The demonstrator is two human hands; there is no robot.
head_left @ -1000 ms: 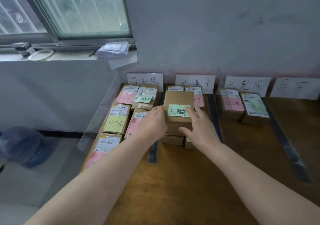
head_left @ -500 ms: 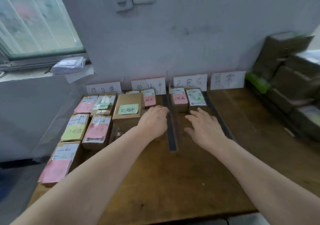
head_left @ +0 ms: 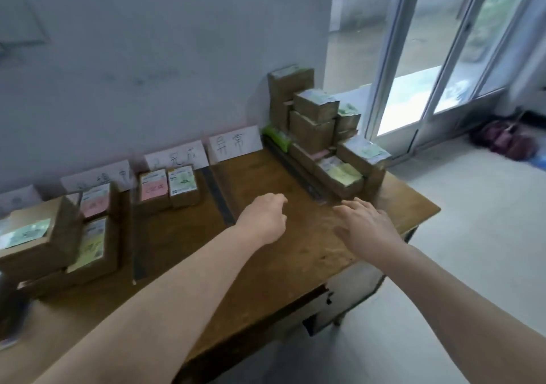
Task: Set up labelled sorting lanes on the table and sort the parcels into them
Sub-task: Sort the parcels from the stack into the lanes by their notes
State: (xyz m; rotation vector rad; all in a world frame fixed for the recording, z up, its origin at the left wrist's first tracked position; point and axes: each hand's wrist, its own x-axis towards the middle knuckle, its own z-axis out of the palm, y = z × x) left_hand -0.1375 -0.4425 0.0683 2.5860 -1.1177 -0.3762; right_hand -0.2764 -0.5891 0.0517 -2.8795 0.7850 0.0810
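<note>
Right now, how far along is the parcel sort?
Done: white handwritten lane signs stand along the wall, dark tape strips divide the wooden table, and brown cardboard parcels with coloured notes lie in the left lanes. In hand: nothing; the left hand and right hand hover bare, the right reaching toward the unsorted stack of brown parcels at the table's right end. Left: sorting that stack.

Beyond the left grip, a white card reads 异常; a second card, farther left, reads 已完成. The sticky notes blur past reading.
</note>
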